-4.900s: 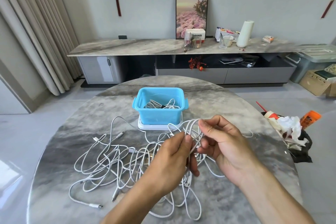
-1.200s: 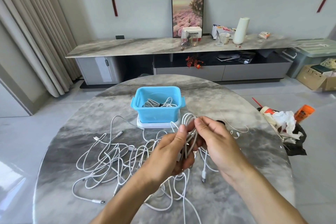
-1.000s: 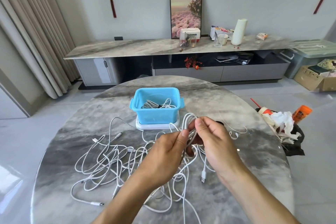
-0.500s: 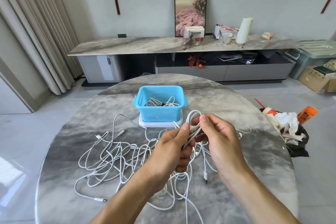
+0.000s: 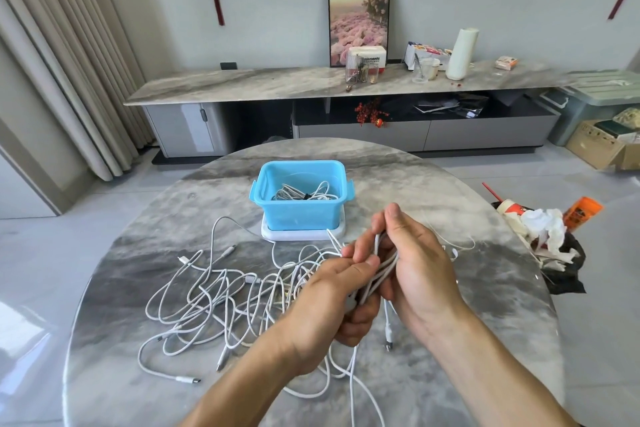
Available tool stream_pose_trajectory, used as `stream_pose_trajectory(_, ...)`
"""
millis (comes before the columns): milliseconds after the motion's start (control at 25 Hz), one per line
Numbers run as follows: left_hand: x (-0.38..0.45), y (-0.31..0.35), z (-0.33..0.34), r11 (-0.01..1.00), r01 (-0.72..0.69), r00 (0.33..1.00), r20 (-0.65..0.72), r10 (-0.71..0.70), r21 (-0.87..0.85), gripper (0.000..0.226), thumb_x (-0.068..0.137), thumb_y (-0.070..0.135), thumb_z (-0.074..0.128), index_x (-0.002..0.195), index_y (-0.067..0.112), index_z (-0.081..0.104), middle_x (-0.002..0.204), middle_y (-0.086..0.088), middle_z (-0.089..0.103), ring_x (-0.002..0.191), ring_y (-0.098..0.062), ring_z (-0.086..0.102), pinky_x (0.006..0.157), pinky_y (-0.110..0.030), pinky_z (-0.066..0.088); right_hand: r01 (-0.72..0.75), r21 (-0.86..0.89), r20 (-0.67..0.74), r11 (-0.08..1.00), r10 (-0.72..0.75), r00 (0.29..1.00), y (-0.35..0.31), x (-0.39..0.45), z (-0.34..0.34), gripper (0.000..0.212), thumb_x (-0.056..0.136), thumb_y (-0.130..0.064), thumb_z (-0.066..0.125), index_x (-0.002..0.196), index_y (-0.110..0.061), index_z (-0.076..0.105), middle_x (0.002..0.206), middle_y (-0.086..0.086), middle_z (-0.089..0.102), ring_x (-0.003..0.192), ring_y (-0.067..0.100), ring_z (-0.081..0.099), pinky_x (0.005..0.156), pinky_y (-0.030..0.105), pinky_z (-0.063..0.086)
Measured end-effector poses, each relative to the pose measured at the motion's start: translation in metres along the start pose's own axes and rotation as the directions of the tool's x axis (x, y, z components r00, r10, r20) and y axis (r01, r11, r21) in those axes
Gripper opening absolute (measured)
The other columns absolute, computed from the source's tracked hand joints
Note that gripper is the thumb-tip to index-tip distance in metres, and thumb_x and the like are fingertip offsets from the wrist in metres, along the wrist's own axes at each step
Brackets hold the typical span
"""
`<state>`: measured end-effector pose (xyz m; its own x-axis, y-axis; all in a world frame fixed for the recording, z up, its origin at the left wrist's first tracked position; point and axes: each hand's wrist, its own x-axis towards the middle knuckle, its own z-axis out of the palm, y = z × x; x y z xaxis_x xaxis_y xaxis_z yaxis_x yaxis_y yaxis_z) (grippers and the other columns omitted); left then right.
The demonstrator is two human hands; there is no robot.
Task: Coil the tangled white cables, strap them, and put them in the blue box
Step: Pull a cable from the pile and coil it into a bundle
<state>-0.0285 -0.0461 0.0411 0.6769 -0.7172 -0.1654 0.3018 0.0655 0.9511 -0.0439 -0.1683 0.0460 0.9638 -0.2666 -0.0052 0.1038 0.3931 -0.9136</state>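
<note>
Above near table (image 5: 485, 340): left hand (image 5: 332, 302) and right hand (image 5: 415, 267) both grip coil (image 5: 379, 279), keeping loops gathered for strapping; tangle (image 5: 214, 298) left; box (image 5: 301, 210) far, holding strapped cable.

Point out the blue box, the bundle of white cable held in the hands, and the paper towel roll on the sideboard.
blue box (image 5: 300, 215): head view, on its front wall.
cable bundle (image 5: 381, 276): head view, on strands between both hands.
paper towel roll (image 5: 462, 53): head view, on its side.

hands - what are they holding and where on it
Both the left hand and right hand grip one bundle of white cable loops at its middle, ends dangling below.
</note>
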Motion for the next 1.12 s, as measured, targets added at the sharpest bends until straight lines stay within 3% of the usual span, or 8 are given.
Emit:
stream_pose_trajectory(160,0.002,-0.003,0.0,0.997,-0.076,0.997,-0.009,0.076,0.028,0.035,0.09,0.04,0.05,0.08,0.008,0.062,0.053,-0.007,0.04,0.038,-0.011,0.026,0.042,-0.016,0.019,-0.064,0.163,0.039,0.984,0.058,0.998,-0.005,-0.002,0.003,0.033,0.099,-0.038,0.045,0.084,-0.011,0.057,0.063,0.014,0.062,0.074,0.033,0.069,0.068,0.037,0.057)
stream_pose_trajectory(280,0.002,-0.001,-0.002,0.998,-0.043,0.999,-0.003,0.042,-0.043,0.034,0.094,0.036,0.05,0.079,0.007,0.06,0.051,-0.003,0.031,0.038,-0.009,0.019,0.042,-0.014,0.018,-0.177,0.236,0.12,0.955,0.152,0.981,-0.003,0.001,0.002,0.045,0.096,-0.048,0.043,0.103,-0.008,0.064,0.066,0.011,0.061,0.08,0.031,0.07,0.079,0.04,0.05)
stream_pose_trajectory(480,-0.003,-0.001,-0.006,0.997,-0.004,1.0,-0.027,0.002,-0.072,0.028,0.083,0.034,0.049,0.076,0.011,0.062,0.048,-0.005,0.038,0.037,-0.013,0.027,0.044,-0.017,0.02,-0.08,0.054,0.135,0.995,0.072,0.988,0.002,0.002,0.003,0.036,0.094,-0.043,0.049,0.076,-0.013,0.055,0.072,0.017,0.064,0.084,0.034,0.069,0.071,0.042,0.042)
stream_pose_trajectory(600,-0.001,-0.002,-0.005,0.998,-0.028,0.999,-0.046,0.025,-0.062,0.024,0.085,0.039,0.051,0.084,0.015,0.055,0.052,-0.007,0.042,0.041,-0.014,0.035,0.044,-0.02,0.021,0.031,-0.036,0.146,0.999,-0.026,0.989,0.002,0.001,0.005,0.034,0.097,-0.036,0.047,0.075,-0.009,0.05,0.067,0.014,0.062,0.073,0.027,0.065,0.068,0.034,0.054)
stream_pose_trajectory(760,0.002,-0.007,-0.002,0.999,-0.045,0.998,-0.035,0.044,-0.017,0.039,0.095,0.044,0.052,0.066,0.019,0.054,0.053,-0.004,0.035,0.041,-0.013,0.028,0.041,-0.019,0.024,0.174,-0.313,0.084,0.934,-0.156,0.984,0.001,-0.001,0.005,0.041,0.103,-0.037,0.04,0.078,-0.008,0.055,0.067,0.007,0.067,0.061,0.018,0.062,0.056,0.027,0.049)
stream_pose_trajectory(920,0.006,-0.001,-0.003,0.982,-0.179,0.977,-0.13,0.169,-0.069,0.041,0.098,0.042,0.046,0.065,0.018,0.049,0.05,-0.001,0.023,0.046,-0.016,0.027,0.047,-0.025,0.032,-0.073,-0.046,0.296,0.996,0.084,0.952,0.001,0.003,0.002,0.051,0.093,-0.064,0.038,0.104,-0.025,0.069,0.106,0.022,0.068,0.088,0.028,0.061,0.073,0.036,0.048)
stream_pose_trajectory(1000,0.006,0.008,-0.01,0.954,-0.26,0.946,-0.24,0.22,-0.15,0.042,0.1,0.039,0.045,0.064,0.018,0.048,0.047,0.0,0.023,0.045,-0.016,0.03,0.049,-0.028,0.032,-0.123,-0.209,0.436,0.97,0.205,0.876,0.007,0.002,0.0,0.056,0.082,-0.077,0.042,0.095,-0.03,0.071,0.091,0.011,0.068,0.083,0.018,0.057,0.075,0.03,0.044)
stream_pose_trajectory(1120,-0.001,0.03,-0.025,0.891,-0.283,0.93,-0.33,0.164,-0.354,0.041,0.099,0.042,0.039,0.066,0.018,0.045,0.048,0.004,0.023,0.043,-0.011,0.023,0.043,-0.026,0.023,0.08,-0.586,0.481,0.806,0.266,0.835,0.023,0.004,-0.005,0.048,0.083,-0.068,0.057,0.103,-0.025,0.069,0.098,-0.003,0.074,0.1,0.016,0.067,0.097,0.039,0.049)
